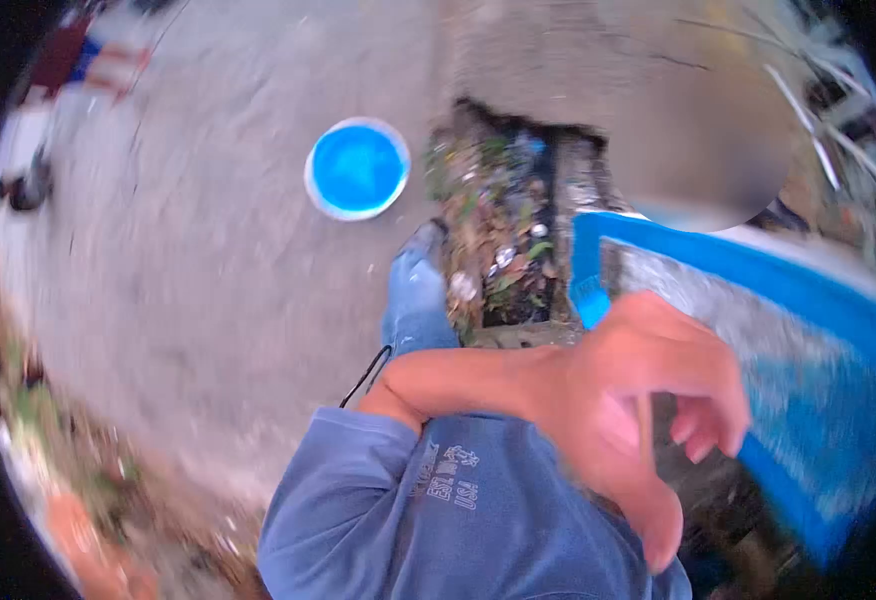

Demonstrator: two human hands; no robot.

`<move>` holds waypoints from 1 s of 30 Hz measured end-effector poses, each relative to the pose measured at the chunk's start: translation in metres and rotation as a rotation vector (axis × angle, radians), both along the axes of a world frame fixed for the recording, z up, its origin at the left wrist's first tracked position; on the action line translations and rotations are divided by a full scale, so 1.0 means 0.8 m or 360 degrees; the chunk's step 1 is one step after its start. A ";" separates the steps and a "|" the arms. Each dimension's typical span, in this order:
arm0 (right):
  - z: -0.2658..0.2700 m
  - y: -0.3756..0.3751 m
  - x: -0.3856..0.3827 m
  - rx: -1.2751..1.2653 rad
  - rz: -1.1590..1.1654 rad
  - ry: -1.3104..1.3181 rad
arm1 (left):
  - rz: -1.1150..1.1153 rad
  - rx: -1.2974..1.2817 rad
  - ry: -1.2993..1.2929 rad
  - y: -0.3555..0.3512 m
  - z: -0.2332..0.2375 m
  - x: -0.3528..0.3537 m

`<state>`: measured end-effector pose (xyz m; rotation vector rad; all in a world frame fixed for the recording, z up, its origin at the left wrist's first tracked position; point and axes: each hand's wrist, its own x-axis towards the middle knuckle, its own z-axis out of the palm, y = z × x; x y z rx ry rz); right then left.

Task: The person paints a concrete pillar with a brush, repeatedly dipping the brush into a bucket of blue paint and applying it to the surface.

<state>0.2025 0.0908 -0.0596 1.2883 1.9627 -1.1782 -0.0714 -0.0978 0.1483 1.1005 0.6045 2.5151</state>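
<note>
My left hand (pixel 648 390) reaches across my body to the right, its thumb pointing down and its fingers curled. It is closed around what looks like a paintbrush: a thin tan handle (pixel 646 430) shows between thumb and fingers, and a blue end (pixel 590 302) sticks out above the knuckles. That end is beside the corner of a blue border (pixel 748 262) around a grey and blue patchy surface (pixel 778 390). My right hand does not show. A round container of bright blue paint (pixel 360 168) stands on the concrete, beyond my foot.
A broken-edged hole (pixel 503 220) with leaves and litter lies between the concrete ground (pixel 208 260) and the blue border. Pale poles (pixel 803 125) are at the upper right. A person's legs (pixel 113 68) show at the upper left. A blurred patch hides part of the upper right.
</note>
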 end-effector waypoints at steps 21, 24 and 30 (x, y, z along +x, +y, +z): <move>-0.677 -0.254 -0.523 0.0112 0.1150 0.0107 | 0.0513 -0.1936 -0.1177 -0.202 -0.667 -0.187; -0.728 -0.287 -0.569 0.0178 0.1169 -0.0064 | 0.0466 -0.2004 -0.1528 -0.246 -0.717 -0.184; -0.753 -0.307 -0.631 0.0112 0.1140 -0.0323 | 0.0501 -0.2056 -0.1605 -0.281 -0.758 -0.195</move>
